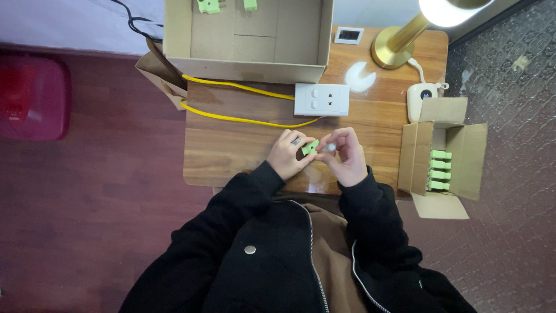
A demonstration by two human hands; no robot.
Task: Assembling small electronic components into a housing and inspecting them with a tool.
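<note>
Green plastic connector (310, 147) sits pinched between the 2 hands just above the near edge of the wooden table (231, 145), roughly midway between them. Left hand (289, 153) has its fingers curled closed around the connector's lower left end, thumb and forefinger gripping it. Right hand (346, 153) is curled too, its fingertips closed on a small pale piece (330, 148) that touches or nearly touches the connector's upper right end; what that piece is I cannot tell, it is too small.

The connector's long axis runs on a slant, from lower left by the left fingers up to the right toward the right fingertips, so its free end points at the right hand. The left hand carries more of it and is the nearer of the 2.

Beyond the hands lies a white wall socket plate (322, 99), with 2 yellow wires (243, 119) trailing from it to the left under a large open cardboard box (249, 66) that holds at least 2 more green parts (208, 6). To the right, off the table's edge, a smaller open carton (457, 156) shows a row of green connectors (439, 170) stacked side by side. A brass lamp (399, 40) and a small white device (423, 95) stand at the far right corner
</note>
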